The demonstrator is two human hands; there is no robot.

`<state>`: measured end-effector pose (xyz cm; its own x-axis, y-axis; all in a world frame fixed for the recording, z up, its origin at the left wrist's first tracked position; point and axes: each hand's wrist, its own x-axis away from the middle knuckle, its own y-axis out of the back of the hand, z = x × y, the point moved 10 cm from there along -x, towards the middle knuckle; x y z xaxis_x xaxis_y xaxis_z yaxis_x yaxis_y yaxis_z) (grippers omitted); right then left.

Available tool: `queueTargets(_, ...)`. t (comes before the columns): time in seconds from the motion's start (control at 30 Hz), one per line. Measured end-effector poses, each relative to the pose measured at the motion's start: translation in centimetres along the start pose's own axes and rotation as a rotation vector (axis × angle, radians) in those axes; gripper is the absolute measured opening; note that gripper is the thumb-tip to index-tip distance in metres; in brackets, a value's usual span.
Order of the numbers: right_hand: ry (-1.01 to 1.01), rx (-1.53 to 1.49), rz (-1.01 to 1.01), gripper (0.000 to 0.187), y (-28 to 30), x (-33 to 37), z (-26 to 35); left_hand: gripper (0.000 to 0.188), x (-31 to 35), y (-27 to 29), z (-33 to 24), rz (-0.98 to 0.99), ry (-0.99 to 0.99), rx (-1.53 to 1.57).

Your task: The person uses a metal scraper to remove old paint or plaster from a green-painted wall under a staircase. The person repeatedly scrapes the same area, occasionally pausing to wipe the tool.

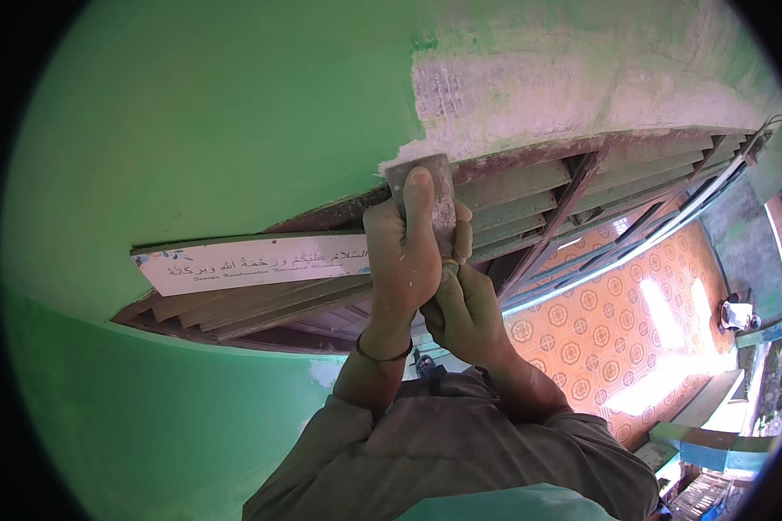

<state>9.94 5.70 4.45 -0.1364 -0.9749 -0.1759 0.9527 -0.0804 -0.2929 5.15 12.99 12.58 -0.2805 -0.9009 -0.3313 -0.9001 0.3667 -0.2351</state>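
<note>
Both my hands are raised to a paint scraper (443, 193) with a broad, dusty metal blade. My left hand (401, 260) is closed around the blade, its thumb pressed flat along the face. Just below it, my right hand (467, 317) wraps round the handle, which is mostly hidden by the fingers. The blade's edge meets the green wall (252, 130) right above a brown wooden frame (530, 154), at the lower corner of a pale, scraped patch (504, 95).
Beneath the frame are slatted louvers (504, 204). A white sign (252, 267) with lettering and blue flowers leans across them, left of my hands. Lower right lies an orange patterned tile floor (591, 330) with bright sunlight; a person (738, 314) or white-clad figure is at its far edge.
</note>
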Motion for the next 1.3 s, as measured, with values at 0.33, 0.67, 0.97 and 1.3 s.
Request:
queueTargets(0.33,0.012,0.045,0.010,0.035,0.0,-0.4,1.4,0.058,-0.2,-0.1,-1.3,-0.008,-0.072,-0.005)
queueTargets(0.67,0.007,-0.039,0.034,0.026,-0.3,0.0,1.2,0.056,-0.4,-0.3,-0.3,0.018,-0.023,0.020)
queueTargets(0.97,0.716,0.672,0.041,0.037,-0.8,1.1,4.7,0.056,-0.7,-0.8,-0.5,0.018,-0.008,0.010)
queueTargets(1.3,0.100,0.035,0.039,0.031,0.7,-0.6,3.1,0.056,-0.9,-1.5,-1.0,0.003,-0.044,-0.005)
